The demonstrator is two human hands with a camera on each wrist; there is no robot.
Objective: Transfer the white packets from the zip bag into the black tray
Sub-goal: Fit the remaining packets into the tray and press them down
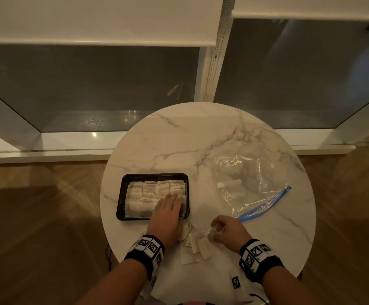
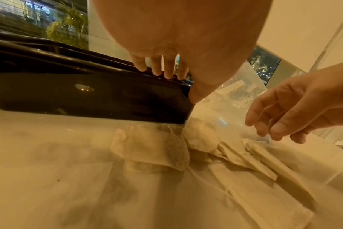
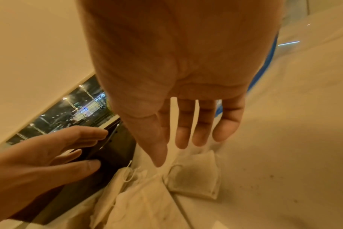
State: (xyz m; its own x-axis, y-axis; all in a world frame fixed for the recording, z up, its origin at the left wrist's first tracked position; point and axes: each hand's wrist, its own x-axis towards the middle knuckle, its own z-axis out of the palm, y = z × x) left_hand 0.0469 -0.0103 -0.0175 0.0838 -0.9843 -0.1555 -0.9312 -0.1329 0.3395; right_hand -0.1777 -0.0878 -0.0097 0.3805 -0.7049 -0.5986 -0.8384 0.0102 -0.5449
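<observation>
The black tray (image 1: 121, 194) stands at the table's front left, filled with several white packets (image 1: 143, 192). My left hand (image 1: 170, 205) lies flat over the tray's near right corner, its straight fingers (image 2: 163, 69) reaching past the rim (image 2: 88, 96) onto the packets. Between my hands, several loose white packets (image 1: 195, 245) lie on the table. Just above them hovers my right hand (image 1: 218, 230), its fingers (image 3: 186, 124) relaxed and holding nothing, over one packet (image 3: 196, 175). The clear zip bag (image 1: 245, 183) with its blue strip lies flat at the right.
The round marble table (image 1: 201, 139) stands on a wooden floor before a low window ledge. Its near edge is close behind the loose packets. The bag's blue zip strip (image 1: 265, 208) runs just beyond my right hand. Paper tags with printed markers lie at the table's front.
</observation>
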